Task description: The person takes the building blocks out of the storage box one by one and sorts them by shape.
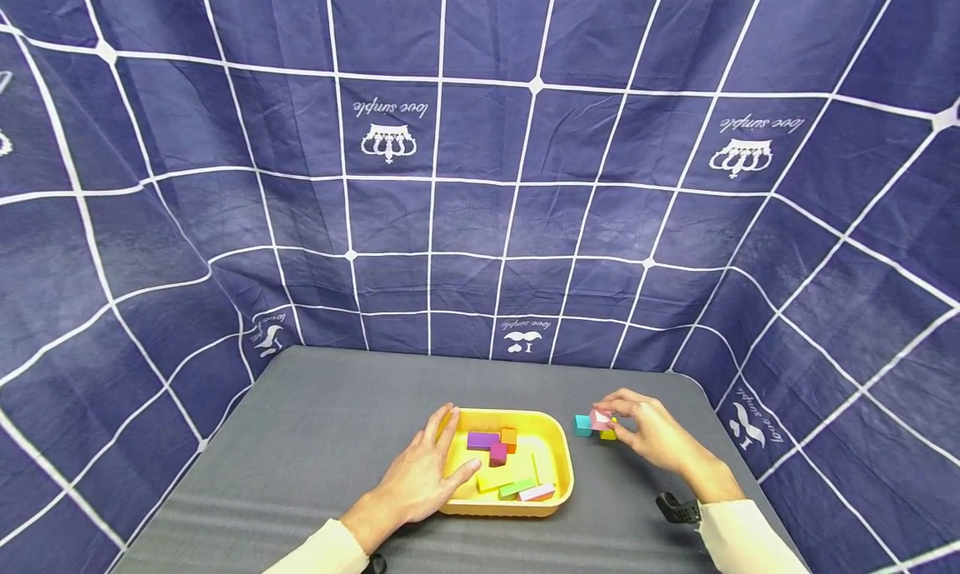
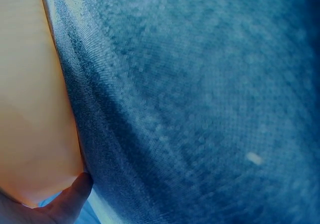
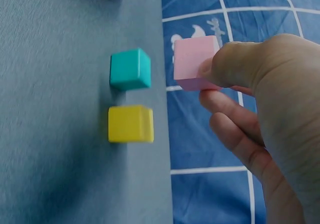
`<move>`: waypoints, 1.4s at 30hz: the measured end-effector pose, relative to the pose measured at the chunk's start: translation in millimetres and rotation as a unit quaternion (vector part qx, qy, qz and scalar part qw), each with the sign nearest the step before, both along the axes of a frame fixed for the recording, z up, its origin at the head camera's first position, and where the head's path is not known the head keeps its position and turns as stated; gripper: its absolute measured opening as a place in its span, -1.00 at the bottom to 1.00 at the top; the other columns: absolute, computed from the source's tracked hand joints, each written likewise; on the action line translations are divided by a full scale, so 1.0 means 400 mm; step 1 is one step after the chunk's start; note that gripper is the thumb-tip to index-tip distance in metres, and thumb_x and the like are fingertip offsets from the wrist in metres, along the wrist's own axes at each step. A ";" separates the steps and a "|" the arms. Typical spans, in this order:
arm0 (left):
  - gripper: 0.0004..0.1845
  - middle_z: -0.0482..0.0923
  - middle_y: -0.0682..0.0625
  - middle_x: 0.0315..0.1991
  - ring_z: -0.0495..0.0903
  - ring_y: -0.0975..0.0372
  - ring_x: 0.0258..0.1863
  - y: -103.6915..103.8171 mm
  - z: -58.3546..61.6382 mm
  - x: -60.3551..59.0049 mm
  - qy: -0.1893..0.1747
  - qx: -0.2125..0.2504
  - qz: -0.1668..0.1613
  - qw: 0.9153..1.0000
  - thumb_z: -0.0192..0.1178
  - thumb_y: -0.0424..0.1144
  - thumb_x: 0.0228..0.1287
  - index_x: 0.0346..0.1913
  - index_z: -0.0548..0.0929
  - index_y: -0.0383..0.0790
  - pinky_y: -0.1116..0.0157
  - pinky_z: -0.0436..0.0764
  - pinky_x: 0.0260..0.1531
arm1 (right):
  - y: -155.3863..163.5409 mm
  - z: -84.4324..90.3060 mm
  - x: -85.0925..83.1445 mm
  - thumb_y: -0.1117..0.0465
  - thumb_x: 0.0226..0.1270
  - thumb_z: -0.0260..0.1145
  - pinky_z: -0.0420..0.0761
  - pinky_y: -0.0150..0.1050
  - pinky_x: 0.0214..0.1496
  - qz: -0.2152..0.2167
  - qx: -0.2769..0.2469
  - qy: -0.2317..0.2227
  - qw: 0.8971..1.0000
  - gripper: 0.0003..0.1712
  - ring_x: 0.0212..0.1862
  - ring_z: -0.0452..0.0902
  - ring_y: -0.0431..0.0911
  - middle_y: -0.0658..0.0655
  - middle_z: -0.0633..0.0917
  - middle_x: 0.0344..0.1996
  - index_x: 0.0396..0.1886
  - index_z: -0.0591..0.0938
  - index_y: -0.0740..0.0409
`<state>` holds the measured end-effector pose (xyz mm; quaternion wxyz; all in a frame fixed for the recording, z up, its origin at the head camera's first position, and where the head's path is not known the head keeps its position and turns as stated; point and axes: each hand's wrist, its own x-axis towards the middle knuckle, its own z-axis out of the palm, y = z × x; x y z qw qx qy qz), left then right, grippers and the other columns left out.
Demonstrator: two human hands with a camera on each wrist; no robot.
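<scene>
Fingertips (image 3: 212, 66) of right hand (image 1: 654, 435) pinch pink cube (image 3: 192, 61) above teal cube (image 3: 131, 69), yellow cube (image 3: 131, 124) – right of tray (image 1: 558, 441); left hand (image 1: 420, 470) flat on tray rim. Risk: shallow pinch – cube slips, knocks neighbours.

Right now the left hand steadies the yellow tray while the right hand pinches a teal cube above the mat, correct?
Not quite: the right hand pinches the pink cube, as the right wrist view shows. The teal cube sits on the mat beside a yellow cube. The left hand does steady the yellow tray.
</scene>
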<state>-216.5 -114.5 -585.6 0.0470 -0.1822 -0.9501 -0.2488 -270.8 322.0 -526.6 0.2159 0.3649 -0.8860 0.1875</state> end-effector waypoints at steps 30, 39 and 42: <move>0.09 0.18 -0.09 0.89 0.67 -0.22 0.50 -0.002 -0.001 0.003 0.008 -0.003 0.003 1.000 0.06 0.55 0.68 0.90 0.25 -0.17 -0.27 0.78 0.30 | 0.143 -0.086 -0.016 0.66 0.10 0.68 0.87 -0.29 -0.12 -0.040 -0.064 -0.038 0.996 -0.53 -0.06 0.87 -0.15 0.15 0.91 -0.08 0.02 0.92 0.32; 0.09 0.17 -0.08 0.89 0.65 -0.19 0.53 0.001 0.000 0.006 0.000 -0.004 0.006 1.000 0.05 0.56 0.67 0.90 0.24 -0.15 -0.27 0.79 0.29 | 0.158 -0.113 -0.015 0.64 0.18 0.66 0.89 -0.26 -0.09 -0.057 -0.059 -0.069 0.994 -0.58 -0.03 0.85 -0.18 0.15 0.91 -0.06 0.02 0.91 0.30; 0.09 0.16 -0.08 0.90 0.65 -0.20 0.53 0.002 0.003 0.007 -0.002 -0.002 0.005 1.000 0.05 0.56 0.67 0.90 0.25 -0.15 -0.28 0.78 0.30 | 0.158 -0.123 -0.015 0.62 0.19 0.66 0.88 -0.26 -0.08 -0.064 -0.058 -0.078 0.993 -0.59 -0.02 0.85 -0.15 0.13 0.91 -0.06 0.02 0.92 0.27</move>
